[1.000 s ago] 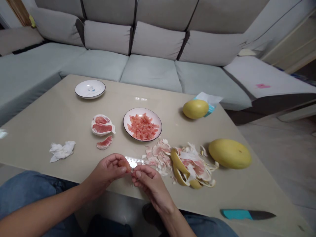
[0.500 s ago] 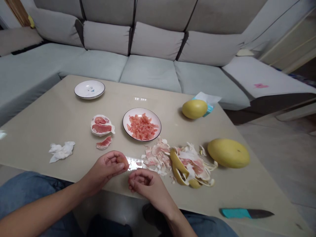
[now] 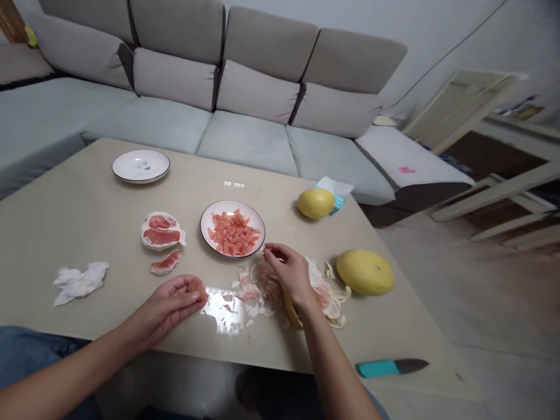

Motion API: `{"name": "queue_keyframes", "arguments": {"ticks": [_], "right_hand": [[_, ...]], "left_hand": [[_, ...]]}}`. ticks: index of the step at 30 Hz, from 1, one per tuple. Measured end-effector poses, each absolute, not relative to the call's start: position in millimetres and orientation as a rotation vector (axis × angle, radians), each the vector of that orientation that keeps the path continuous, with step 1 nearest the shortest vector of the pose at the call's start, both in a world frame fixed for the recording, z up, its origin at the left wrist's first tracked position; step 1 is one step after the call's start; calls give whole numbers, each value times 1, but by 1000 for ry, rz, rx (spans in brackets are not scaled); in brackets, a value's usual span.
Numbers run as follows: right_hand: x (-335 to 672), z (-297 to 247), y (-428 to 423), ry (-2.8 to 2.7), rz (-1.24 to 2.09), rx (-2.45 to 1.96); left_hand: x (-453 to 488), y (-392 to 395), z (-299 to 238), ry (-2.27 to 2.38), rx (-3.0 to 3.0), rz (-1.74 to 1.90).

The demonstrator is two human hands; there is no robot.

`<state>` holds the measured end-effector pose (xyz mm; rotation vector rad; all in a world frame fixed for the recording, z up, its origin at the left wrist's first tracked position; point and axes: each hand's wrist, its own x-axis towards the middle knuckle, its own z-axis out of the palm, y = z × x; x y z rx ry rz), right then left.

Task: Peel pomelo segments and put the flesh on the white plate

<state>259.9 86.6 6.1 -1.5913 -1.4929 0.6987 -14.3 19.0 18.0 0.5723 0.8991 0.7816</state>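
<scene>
My left hand [image 3: 175,297] rests at the table's near edge, fingers curled round a small pink piece of pomelo flesh [image 3: 200,290]. My right hand [image 3: 286,271] hovers over the heap of peel and membrane scraps [image 3: 326,294], fingertips pinched near the rim of the plate of pink pomelo pieces [image 3: 233,228]; whether anything is in the pinch I cannot make out. A partly peeled pomelo chunk [image 3: 161,230] and a loose segment [image 3: 165,263] lie to the left of that plate.
Two whole yellow pomelos [image 3: 365,272] [image 3: 315,203] sit on the right of the beige table [image 3: 65,216]. A teal-handled knife [image 3: 389,367] lies at the near right edge. An empty plate [image 3: 140,166], crumpled tissue [image 3: 79,279], tissue pack [image 3: 335,189], grey sofa [image 3: 245,99] behind.
My right hand left the left hand and reached forward and right over the scrap heap toward the plate. The left hand stayed, still holding the pink piece. The view swung to the right.
</scene>
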Motion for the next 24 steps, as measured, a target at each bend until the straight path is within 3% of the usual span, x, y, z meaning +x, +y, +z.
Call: {"name": "queue_keyframes", "arguments": {"ticks": [24], "right_hand": [[234,9,109,-2022,448,-1494]], "left_hand": [[-15,25,15,919,536,783]]}}
